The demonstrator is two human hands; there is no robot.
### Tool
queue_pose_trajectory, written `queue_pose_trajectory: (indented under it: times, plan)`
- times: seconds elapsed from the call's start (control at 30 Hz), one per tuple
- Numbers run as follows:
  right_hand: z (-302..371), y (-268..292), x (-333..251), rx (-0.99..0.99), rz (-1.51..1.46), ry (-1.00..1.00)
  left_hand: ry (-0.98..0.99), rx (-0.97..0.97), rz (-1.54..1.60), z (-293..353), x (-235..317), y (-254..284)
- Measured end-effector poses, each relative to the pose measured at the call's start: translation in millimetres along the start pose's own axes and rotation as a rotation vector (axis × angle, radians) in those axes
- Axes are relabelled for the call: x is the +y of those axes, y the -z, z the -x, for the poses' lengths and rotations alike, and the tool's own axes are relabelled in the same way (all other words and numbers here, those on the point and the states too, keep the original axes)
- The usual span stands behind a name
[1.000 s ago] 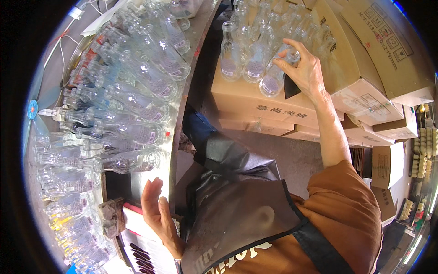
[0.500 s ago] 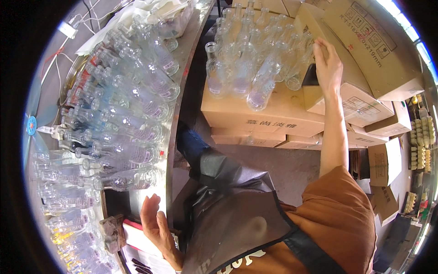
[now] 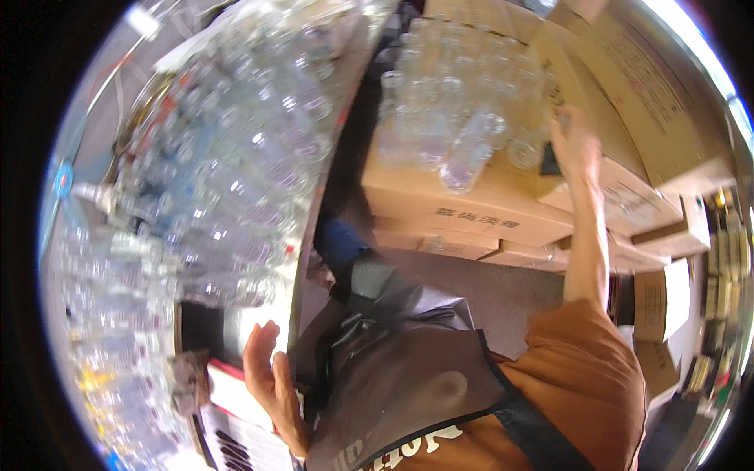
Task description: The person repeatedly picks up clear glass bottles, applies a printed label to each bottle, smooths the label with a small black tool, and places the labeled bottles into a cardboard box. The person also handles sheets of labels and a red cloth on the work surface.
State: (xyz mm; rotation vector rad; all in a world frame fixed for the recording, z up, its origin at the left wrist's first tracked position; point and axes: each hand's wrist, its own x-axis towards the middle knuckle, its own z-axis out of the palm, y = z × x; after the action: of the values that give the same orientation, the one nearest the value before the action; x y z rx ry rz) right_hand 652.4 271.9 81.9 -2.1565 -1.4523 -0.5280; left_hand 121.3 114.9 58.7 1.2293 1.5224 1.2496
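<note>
My left hand [image 3: 271, 385] is raised at the near end of the metal bench, thumb and fingers apart, holding nothing. Beneath it lie white papers with a red edge [image 3: 236, 396]. My right arm reaches far to the right. Motion smears my right hand [image 3: 579, 149] beside a small black thing [image 3: 550, 162], and its fingers cannot be made out clearly. Left of that hand, clear glass bottles [image 3: 452, 86] stand crowded on a brown carton [image 3: 452, 200]. One bottle [image 3: 470, 157] at the group's front edge leans in view.
Many more clear glass bottles [image 3: 251, 180] cover the bench at left. Taller cartons [image 3: 644, 86] rise behind my right hand, with smaller boxes [image 3: 620, 200] below. A dark gap [image 3: 357, 149] separates bench and cartons. A blue fan [image 3: 64, 182] is at the far left.
My right hand has drawn back a little, nearer to me, away from the bottles, and is now blurred. The whole view has shifted slightly. My left hand keeps nearly the same pose.
</note>
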Motion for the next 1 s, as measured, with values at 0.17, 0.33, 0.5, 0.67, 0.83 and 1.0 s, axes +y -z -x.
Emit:
queue_pose_trajectory:
  times: [0.17, 0.33, 0.5, 0.67, 0.83, 1.0]
  plan:
    - [40.0, 100.9, -98.2, -0.001, -0.391, 0.226, -0.031, -0.033, -0.026, -4.3, -4.5, 4.5]
    - [85.7, 98.9, -241.5, -0.527, -1.289, 0.541, -0.197, -0.241, -0.161, 1.8, 15.1, 20.3]
    - [143.1, 91.0, -423.2, -0.854, -1.732, 0.804, -0.155, 0.001, -0.081, 37.0, 13.1, 60.5]
    - [217.6, 69.3, -504.0, -1.371, -1.716, 0.848, -0.084, 0.517, 0.309, 44.1, -24.0, 103.7]
    - [278.9, 36.1, -486.1, -1.518, -1.414, 1.014, 0.078, 0.656, 0.47, 31.0, -77.7, 123.8]
    - [286.7, 28.7, -476.9, -1.585, -1.31, 1.006, -0.017, 0.835, -0.028, 31.7, -72.6, 115.5]
